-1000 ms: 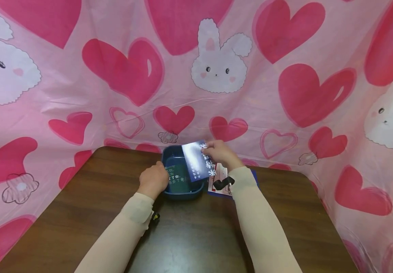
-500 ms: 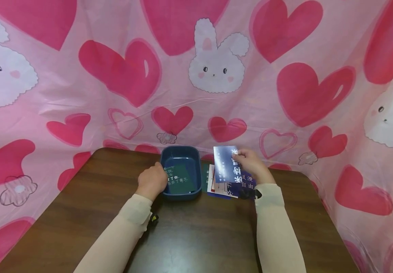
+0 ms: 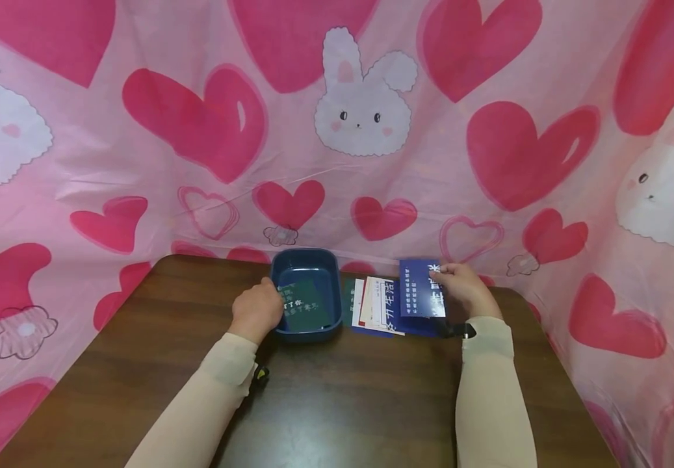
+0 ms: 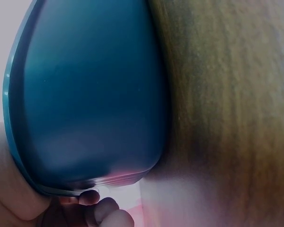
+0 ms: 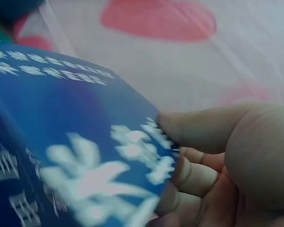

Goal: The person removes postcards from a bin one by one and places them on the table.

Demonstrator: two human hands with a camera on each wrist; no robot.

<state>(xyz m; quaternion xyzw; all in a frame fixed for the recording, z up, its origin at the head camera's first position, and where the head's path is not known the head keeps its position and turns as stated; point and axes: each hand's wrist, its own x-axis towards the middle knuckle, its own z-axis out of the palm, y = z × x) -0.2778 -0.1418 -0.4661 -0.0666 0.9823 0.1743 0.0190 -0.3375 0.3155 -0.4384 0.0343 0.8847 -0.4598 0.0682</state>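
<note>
My left hand [image 3: 257, 308] grips the left rim of a dark blue plastic basin [image 3: 338, 305], thumb over the edge and fingers curled under it in the left wrist view. A green card [image 3: 307, 312] with white writing lies inside the basin. Between thumb and fingers, my right hand [image 3: 464, 288] pinches the right edge of a blue card [image 3: 418, 292] printed with white characters. That card is held over the right end of a row of overlapping cards [image 3: 376, 302] on the table. In the right wrist view the thumb [image 5: 203, 127] presses on its face.
The brown wooden table [image 3: 313, 403] has its back edge against a pink curtain [image 3: 290, 149] with hearts and rabbits. The card row, in green, white, red and blue, lies just right of the basin.
My right hand has carried the blue card from over the basin rightward to above the right end of the card row. The left hand has stayed on the basin rim.
</note>
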